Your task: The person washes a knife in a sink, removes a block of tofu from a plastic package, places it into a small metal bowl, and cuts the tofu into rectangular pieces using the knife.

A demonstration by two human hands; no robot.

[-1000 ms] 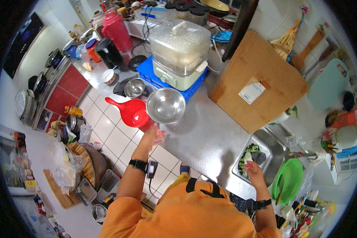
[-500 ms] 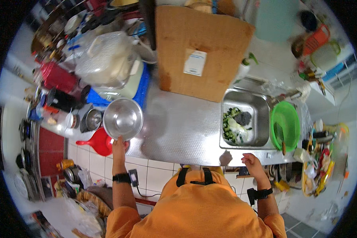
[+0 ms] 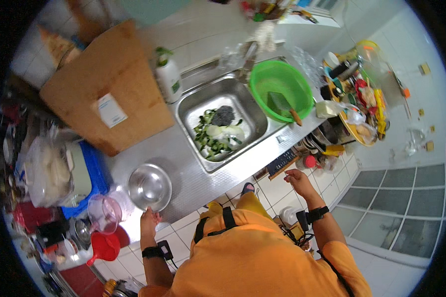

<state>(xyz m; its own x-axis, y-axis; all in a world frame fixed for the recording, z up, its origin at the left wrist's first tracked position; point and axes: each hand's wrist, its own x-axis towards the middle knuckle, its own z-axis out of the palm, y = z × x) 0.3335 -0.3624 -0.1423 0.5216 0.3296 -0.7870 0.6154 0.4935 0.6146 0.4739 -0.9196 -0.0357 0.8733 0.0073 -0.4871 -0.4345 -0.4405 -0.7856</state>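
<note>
A shiny round metal bowl (image 3: 149, 187) is at the front left of the counter, its open side up and nothing visible inside. My left hand (image 3: 149, 219) grips its near rim. Off the counter's front edge, my right hand (image 3: 301, 182) hangs in the air with loosely bent fingers, holding nothing. Up ahead is the steel sink (image 3: 263, 129), with dark green peels (image 3: 203, 134), a pale peeled vegetable (image 3: 225, 131) and a grey scouring pad (image 3: 223, 115) lying in it.
A green basin (image 3: 267, 79) right of the sink has a wide-bladed knife (image 3: 282, 105) across it. Cardboard (image 3: 129, 64) leans behind the counter beside a white bottle (image 3: 169, 79). On the left are a clear pinkish container (image 3: 104, 213) and a red scoop (image 3: 105, 246).
My view has turned to the right, bringing the sink to the middle. The bowl stays in my left hand and no longer covers the clear pinkish container. My right hand remains empty.
</note>
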